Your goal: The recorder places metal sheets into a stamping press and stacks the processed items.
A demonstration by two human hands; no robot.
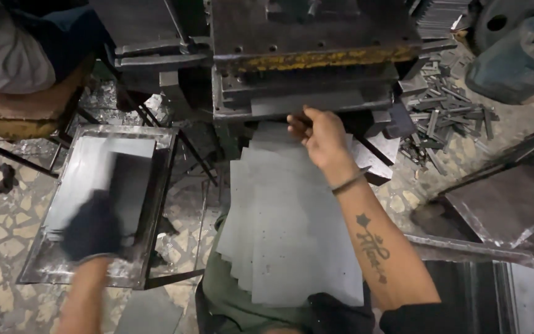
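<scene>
The right hand (319,133) is held at the mouth of the press (307,68), fingers pinched on the far edge of the top sheet (292,216); the stack is spread from the press down onto the lap. Left of the press, the gloved left hand (94,229), blurred, is laid on a dark sheet in the tray (159,204); its grip cannot be told. Scrap strips (446,114) are scattered right of the press.

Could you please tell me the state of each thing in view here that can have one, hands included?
left hand: gloved in black, blurred, over the sheets in the tray.
right hand: bare, fingertips at the press opening.
press: opening between its plates is narrow.
tray: holds flat grey sheets.
stack of sheets: fanned out on the lap, top end at the press.
metal offcuts: scattered on the floor.
</scene>
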